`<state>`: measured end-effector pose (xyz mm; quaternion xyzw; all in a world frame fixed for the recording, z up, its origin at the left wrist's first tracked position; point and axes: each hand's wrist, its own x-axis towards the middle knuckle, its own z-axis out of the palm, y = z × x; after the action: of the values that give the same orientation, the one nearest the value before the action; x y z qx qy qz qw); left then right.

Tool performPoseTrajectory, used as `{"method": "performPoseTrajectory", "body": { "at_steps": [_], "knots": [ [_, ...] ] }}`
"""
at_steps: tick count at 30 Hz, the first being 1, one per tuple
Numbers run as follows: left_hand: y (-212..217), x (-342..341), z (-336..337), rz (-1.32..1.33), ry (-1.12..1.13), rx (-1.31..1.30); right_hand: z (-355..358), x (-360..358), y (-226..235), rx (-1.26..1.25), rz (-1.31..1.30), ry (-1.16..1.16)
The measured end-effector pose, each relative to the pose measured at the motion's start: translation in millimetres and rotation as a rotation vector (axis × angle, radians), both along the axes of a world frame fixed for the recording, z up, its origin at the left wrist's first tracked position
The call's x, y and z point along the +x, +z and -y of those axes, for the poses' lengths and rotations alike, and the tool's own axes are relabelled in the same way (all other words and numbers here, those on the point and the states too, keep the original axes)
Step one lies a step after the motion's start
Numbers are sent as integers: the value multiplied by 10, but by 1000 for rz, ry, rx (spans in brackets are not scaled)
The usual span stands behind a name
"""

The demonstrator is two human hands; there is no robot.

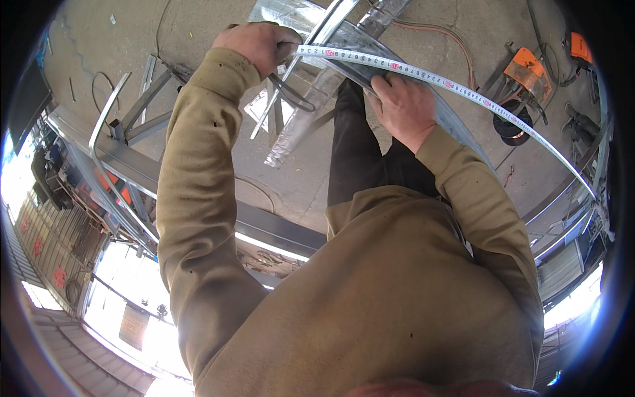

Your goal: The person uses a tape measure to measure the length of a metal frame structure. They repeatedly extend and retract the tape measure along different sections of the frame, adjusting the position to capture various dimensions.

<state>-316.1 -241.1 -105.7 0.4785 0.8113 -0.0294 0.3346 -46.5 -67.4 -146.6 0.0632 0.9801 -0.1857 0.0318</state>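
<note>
My left hand is closed at the upper middle, gripping one end of a white tape measure. Its blade arches out to the far right with black and red markings upward. Below that hand dangles a dark strap loop. My right hand curls its fingers over the edge of a grey steel bar, just under the tape. The palm side is hidden. A narrow bright metal strip crosses the bar close to my left hand.
Steel profiles and frames stand at the left. An orange machine and a black wire spool sit on the concrete floor at the right. A reddish hose lies beyond the bar. A foil-wrapped piece slants below it.
</note>
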Motion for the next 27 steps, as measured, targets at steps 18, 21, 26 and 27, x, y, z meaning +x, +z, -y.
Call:
{"method": "performPoseTrajectory", "body": {
  "at_steps": [18,21,26,27],
  "knots": [
    [23,-3,-21,-7,-3,4,0,86,-33,-23,13,-39],
    [51,15,-30,-24,-9,-10,6,96,-31,-2,40,-19],
    [65,1,-48,-22,-21,-29,4,99,-48,10,21,10],
    [63,3,-46,-20,-14,-28,-2,99,-52,9,25,15]
  ]
}}
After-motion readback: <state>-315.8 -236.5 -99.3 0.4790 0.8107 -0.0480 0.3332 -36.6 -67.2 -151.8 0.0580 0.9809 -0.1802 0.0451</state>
